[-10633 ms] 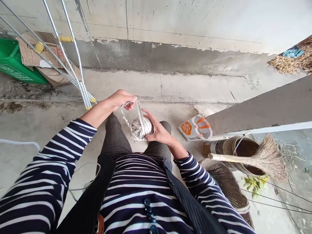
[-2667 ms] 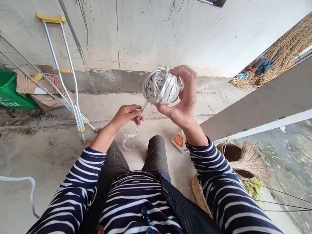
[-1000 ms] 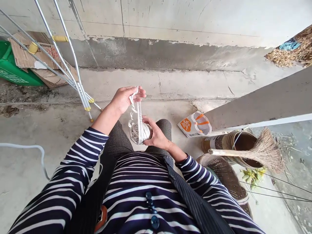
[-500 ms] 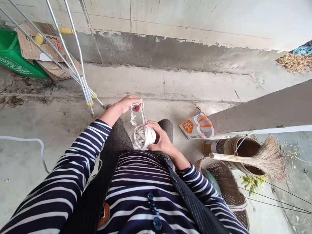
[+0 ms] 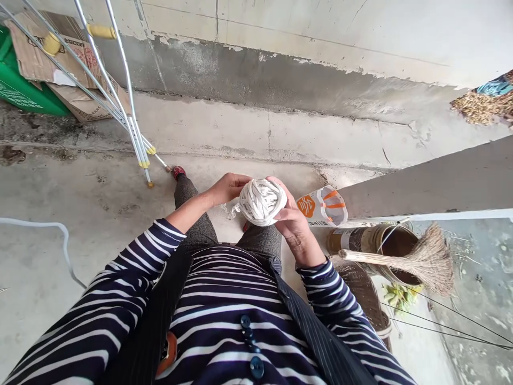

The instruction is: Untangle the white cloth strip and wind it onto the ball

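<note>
A ball of white cord, wound in flat overlapping strands, is held up in front of my lap. My right hand grips it from the right, its thumb on the near side and fingers round the far edge. At the ball's left side, my left hand is closed, with its fingertips partly hidden behind the ball. A crinkled loose end of the cord dangles just below my left hand.
Aluminium crutches stand at left before cardboard boxes and a green bin. To the right are a paper bag, a bucket, a broom and a woven basket. A wall runs behind.
The ball has risen from my lap and moved right in my right hand. My left hand has come down and right to the ball, and the stretched strand between them no longer shows.
</note>
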A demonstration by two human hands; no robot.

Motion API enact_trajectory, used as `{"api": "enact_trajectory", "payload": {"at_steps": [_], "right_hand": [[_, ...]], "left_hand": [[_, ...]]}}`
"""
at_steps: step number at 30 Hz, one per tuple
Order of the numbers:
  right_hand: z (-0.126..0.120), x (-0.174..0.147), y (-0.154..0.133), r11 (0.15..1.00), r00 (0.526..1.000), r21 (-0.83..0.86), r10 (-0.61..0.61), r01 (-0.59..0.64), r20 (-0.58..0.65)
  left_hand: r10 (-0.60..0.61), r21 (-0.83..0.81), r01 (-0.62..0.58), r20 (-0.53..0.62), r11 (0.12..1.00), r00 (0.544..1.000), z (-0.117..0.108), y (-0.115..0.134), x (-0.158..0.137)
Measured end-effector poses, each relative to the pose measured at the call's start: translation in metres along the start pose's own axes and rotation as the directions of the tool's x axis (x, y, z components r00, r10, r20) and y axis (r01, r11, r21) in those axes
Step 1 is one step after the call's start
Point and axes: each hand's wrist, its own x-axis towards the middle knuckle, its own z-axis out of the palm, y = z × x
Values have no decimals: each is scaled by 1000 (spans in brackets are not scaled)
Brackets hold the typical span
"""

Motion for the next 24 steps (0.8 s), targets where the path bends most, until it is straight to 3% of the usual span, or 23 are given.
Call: {"api": "enact_trajectory", "payload": {"at_steps": [5, 12, 17, 24], "right_hand": [[-4, 4, -1, 999, 1000, 28, 22, -22, -11], [-7, -2, -6, 997, 997, 40, 72, -70, -39], [4, -2, -23, 999, 1000, -41, 11, -12, -23], [13, 4, -51, 980, 991, -150, -131, 134, 30]], "left_hand": [[69, -51, -72, -57, 996, 996, 4, 10, -7], [154, 296, -138, -30, 945, 988, 2, 25, -15], [213, 413, -169, -61, 895, 975, 2, 29, -15], [265, 428, -188, -127, 884, 956, -17, 9, -12]]}}
